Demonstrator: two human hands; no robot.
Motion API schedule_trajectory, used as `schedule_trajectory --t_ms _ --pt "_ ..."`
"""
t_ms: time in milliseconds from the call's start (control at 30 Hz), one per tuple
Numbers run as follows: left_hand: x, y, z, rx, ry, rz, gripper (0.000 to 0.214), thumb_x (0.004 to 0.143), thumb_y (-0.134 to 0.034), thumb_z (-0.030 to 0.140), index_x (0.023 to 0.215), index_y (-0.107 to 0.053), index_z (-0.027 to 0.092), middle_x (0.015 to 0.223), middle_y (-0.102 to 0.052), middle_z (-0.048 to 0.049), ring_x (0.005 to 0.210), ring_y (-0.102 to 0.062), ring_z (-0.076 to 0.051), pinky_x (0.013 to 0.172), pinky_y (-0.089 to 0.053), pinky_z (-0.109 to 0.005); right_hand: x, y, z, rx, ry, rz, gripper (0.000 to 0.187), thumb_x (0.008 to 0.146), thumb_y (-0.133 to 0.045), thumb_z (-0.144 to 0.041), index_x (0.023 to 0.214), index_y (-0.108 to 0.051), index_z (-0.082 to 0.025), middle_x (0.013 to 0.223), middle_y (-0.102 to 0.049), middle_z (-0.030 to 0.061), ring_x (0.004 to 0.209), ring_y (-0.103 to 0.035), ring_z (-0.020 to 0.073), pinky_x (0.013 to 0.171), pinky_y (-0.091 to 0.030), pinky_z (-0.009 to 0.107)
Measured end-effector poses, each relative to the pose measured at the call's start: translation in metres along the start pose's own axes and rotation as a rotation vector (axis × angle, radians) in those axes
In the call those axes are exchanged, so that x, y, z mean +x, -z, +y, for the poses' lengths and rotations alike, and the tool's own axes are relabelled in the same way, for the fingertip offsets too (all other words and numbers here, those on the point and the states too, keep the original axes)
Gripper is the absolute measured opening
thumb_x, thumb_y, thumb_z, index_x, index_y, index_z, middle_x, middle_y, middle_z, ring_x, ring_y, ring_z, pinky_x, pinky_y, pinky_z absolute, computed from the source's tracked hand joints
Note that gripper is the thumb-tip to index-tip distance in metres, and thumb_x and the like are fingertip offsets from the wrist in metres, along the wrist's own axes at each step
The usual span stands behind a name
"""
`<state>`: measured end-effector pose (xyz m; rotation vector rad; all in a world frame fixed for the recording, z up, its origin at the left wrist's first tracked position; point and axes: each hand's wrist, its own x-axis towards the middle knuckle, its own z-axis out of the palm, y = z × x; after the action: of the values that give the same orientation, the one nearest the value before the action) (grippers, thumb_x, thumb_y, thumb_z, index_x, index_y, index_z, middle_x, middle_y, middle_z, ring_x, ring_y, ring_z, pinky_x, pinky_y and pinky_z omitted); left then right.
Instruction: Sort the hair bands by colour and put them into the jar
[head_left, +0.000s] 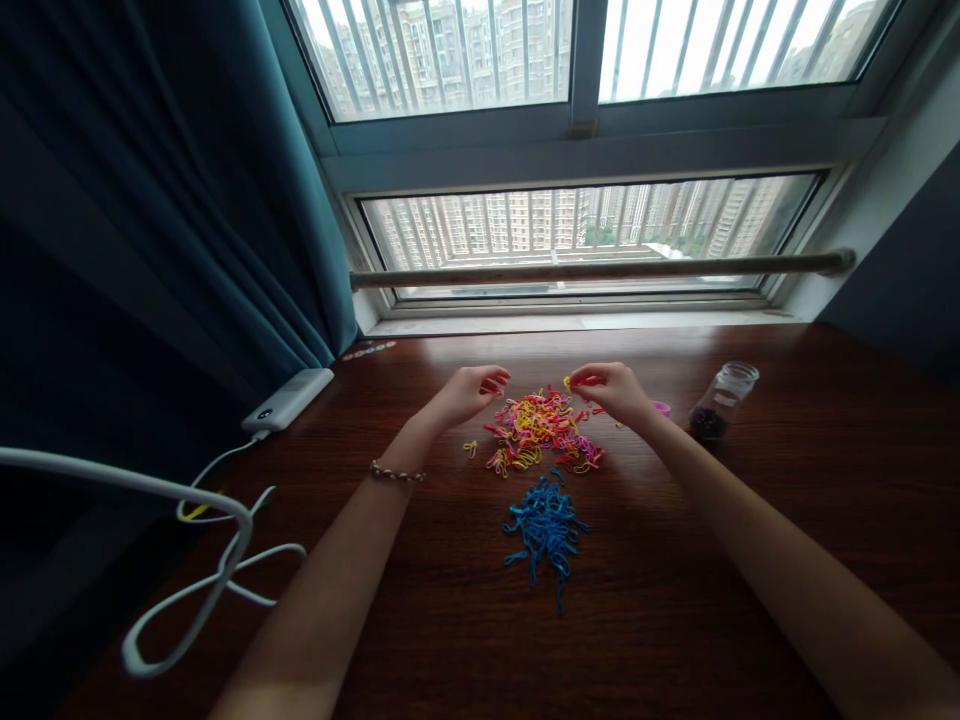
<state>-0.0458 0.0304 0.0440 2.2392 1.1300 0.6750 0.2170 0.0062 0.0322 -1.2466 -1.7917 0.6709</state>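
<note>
Already, blue bands (547, 528) lie in a pile of their own on the bench (645, 620), while red, yellow and pink bands (541, 425) are still mixed in a heap just beyond. With a narrow grip, the right hand (611, 390) pinches a yellow band (568, 383) at the heap's far edge; the left hand (469, 391) hangs half-curled opposite, its hold impossible to tell.

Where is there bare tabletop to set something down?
Bare table lies between the blue pile and right forearm, and right of the jar. Crowded: the red, pink and yellow pile, with left hand and right hand beside it.
</note>
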Motion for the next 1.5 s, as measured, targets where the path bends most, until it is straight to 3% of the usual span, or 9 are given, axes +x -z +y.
schedule_trajectory --t_ms 267,433,500,700,933,1100,1267,1367,1500 --pt "-0.002 -0.044 0.002 0.221 -0.013 -0.137 0.082 0.054 -0.075 0.037 0.127 -0.040 0.021 0.136 -0.035 -0.0143 0.127 -0.028 -0.030 0.101 -0.028 -0.046 -0.005 -0.016 0.007 -0.126 0.098 -0.070 0.013 0.070 -0.063 -0.028 0.077 -0.068 -0.018 0.086 -0.067 0.0062 0.081 -0.061 0.0186 0.076 -0.047 0.032" --pt "0.000 -0.065 0.001 0.106 -0.050 -0.056 0.058 0.063 -0.069 0.032 0.116 -0.051 0.016 0.113 -0.058 -0.0117 0.101 -0.054 -0.024 0.088 -0.041 -0.036 -0.019 -0.046 0.020 -0.378 0.253 -0.174 0.046 0.067 -0.067 -0.037 0.109 -0.060 -0.020 0.118 -0.055 0.0125 0.112 -0.044 0.0272 0.093 -0.035 0.044" --pt "0.000 -0.067 0.003 0.092 -0.079 -0.021 0.043 0.067 -0.066 0.026 0.108 -0.057 0.016 0.103 -0.063 -0.0085 0.092 -0.057 -0.021 0.082 -0.044 -0.032 -0.022 -0.053 0.023 -0.401 0.271 -0.210 0.048 0.067 -0.067 -0.038 0.111 -0.058 -0.020 0.118 -0.054 0.0131 0.113 -0.043 0.0278 0.093 -0.035 0.044" --pt "0.000 -0.057 0.009 0.078 -0.154 0.032 0.017 0.073 -0.058 0.017 0.089 -0.064 0.015 0.087 -0.066 -0.0053 0.080 -0.059 -0.016 0.074 -0.046 -0.027 -0.016 -0.045 0.022 -0.262 0.240 -0.175 0.012 0.073 -0.060 -0.020 0.082 -0.067 -0.017 0.082 -0.066 0.0062 0.075 -0.059 0.0171 0.071 -0.045 0.028" --pt "0.005 -0.029 0.005 0.030 -0.095 0.114 0.018 0.077 -0.053 0.023 0.089 -0.063 0.014 0.088 -0.066 -0.0057 0.082 -0.060 -0.016 0.077 -0.047 -0.028 -0.001 -0.013 0.012 -0.113 0.137 -0.057 0.019 0.071 -0.062 -0.030 0.083 -0.068 -0.017 0.077 -0.068 0.0041 0.071 -0.061 0.0165 0.066 -0.046 0.026" --pt "0.001 -0.007 0.007 0.193 0.008 -0.047 0.037 0.075 -0.055 0.033 0.109 -0.055 0.016 0.111 -0.060 -0.0084 0.101 -0.055 -0.020 0.088 -0.042 -0.029 0.001 0.003 -0.005 -0.086 0.161 -0.122 0.023 0.075 -0.059 -0.035 0.085 -0.069 -0.017 0.080 -0.068 0.0045 0.073 -0.061 0.0164 0.069 -0.047 0.028" --pt "-0.014 0.003 0.011 0.541 0.381 -0.335 0.092 0.038 -0.077 0.045 0.119 -0.044 0.015 0.131 -0.038 -0.0199 0.114 -0.043 -0.037 0.086 -0.042 -0.038 0.002 0.014 -0.009 -0.166 0.103 -0.257 0.027 0.071 -0.063 -0.032 0.095 -0.066 -0.019 0.086 -0.067 0.0057 0.080 -0.061 0.0191 0.072 -0.048 0.030" --pt "-0.021 -0.006 0.013 0.568 0.506 -0.440 0.109 0.028 -0.080 0.043 0.124 -0.037 0.013 0.139 -0.020 -0.0255 0.117 -0.040 -0.040 0.083 -0.043 -0.035 -0.003 0.017 -0.010 -0.378 -0.011 -0.342 0.049 0.061 -0.071 -0.032 0.106 -0.061 -0.018 0.090 -0.065 0.0098 0.083 -0.061 0.0239 0.069 -0.048 0.033" --pt "-0.020 -0.023 0.013 0.511 0.467 -0.482 0.124 0.029 -0.079 0.043 0.133 -0.019 0.011 0.140 -0.016 -0.0276 0.118 -0.039 -0.039 0.084 -0.041 -0.033 -0.016 0.008 -0.015 -0.661 -0.298 -0.465 0.096 0.040 -0.081 -0.037 0.125 -0.043 -0.016 0.115 -0.050 0.0230 0.086 -0.060 0.0317 0.064 -0.049 0.036"
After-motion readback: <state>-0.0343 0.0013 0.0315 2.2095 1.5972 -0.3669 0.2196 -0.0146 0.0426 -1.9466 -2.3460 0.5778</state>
